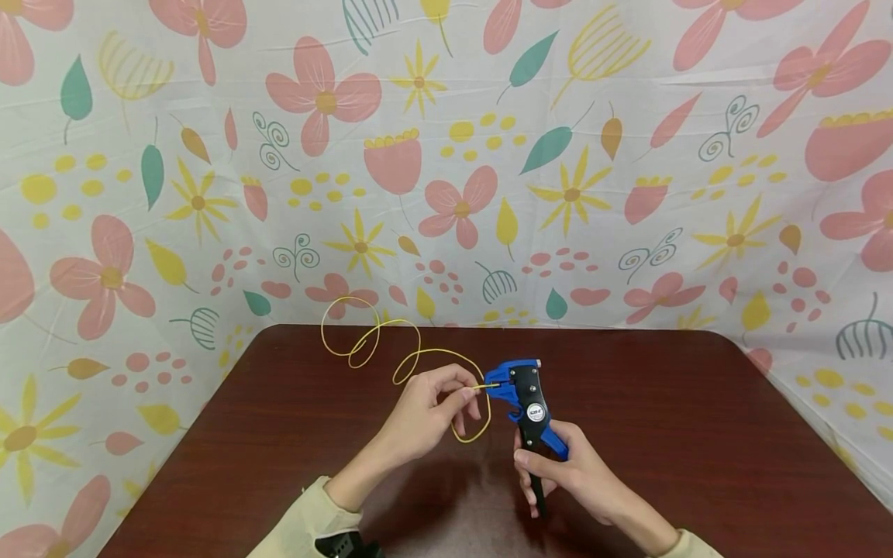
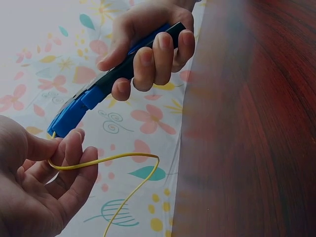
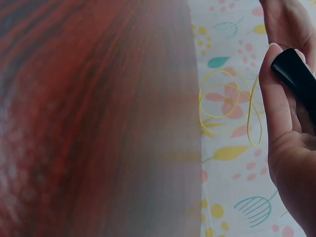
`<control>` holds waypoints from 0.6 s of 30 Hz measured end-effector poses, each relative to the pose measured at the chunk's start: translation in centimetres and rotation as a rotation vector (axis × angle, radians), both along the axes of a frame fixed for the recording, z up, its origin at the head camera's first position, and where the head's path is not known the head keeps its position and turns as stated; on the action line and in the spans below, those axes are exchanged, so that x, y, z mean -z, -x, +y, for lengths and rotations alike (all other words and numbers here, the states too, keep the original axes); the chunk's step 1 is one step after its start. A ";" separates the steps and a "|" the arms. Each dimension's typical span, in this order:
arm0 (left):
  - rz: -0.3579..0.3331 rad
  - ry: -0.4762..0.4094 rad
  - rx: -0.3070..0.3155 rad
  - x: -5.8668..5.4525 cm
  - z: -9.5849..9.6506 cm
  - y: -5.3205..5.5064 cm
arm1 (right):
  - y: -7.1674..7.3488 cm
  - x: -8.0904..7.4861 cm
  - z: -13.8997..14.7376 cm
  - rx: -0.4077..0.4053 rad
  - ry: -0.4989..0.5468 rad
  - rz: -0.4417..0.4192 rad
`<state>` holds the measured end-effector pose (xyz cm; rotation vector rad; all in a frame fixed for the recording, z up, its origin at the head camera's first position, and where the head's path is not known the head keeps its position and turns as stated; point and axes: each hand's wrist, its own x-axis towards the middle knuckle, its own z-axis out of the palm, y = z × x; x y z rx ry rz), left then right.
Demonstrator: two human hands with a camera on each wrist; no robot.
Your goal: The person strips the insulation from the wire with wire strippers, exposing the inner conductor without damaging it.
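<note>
My left hand (image 1: pixel 425 409) pinches a thin yellow wire (image 2: pixel 129 154) between thumb and fingertips, near one end. That end enters the blue jaws of a blue and black wire stripper (image 1: pixel 534 385). My right hand (image 1: pixel 574 470) grips the tool by its handles, with the head upward and the jaws facing left. In the left wrist view, the fingers of the right hand (image 2: pixel 158 57) curl round the black handle, and the wire bends away below the left hand (image 2: pixel 39 185). The right wrist view shows only the lower black handle (image 3: pixel 295 69) in the palm.
Loose loops of the wire trail left and back over the dark reddish-brown table (image 1: pixel 663 403). A flower-patterned cloth (image 1: pixel 460 101) hangs behind the table and along its sides. A black watch (image 1: pixel 345 544) is on the left wrist, by a beige sleeve (image 1: pixel 307 521).
</note>
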<state>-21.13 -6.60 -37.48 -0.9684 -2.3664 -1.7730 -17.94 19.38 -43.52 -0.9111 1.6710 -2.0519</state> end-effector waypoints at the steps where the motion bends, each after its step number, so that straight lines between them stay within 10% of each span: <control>1: 0.000 0.001 -0.001 0.0 0.0 0.0 | 0.0 0.0 0.0 0.001 -0.002 -0.001; 18: -0.004 0.008 0.003 -0.2 -0.1 0.0 | -0.2 -0.2 -0.3 0.049 -0.017 -0.004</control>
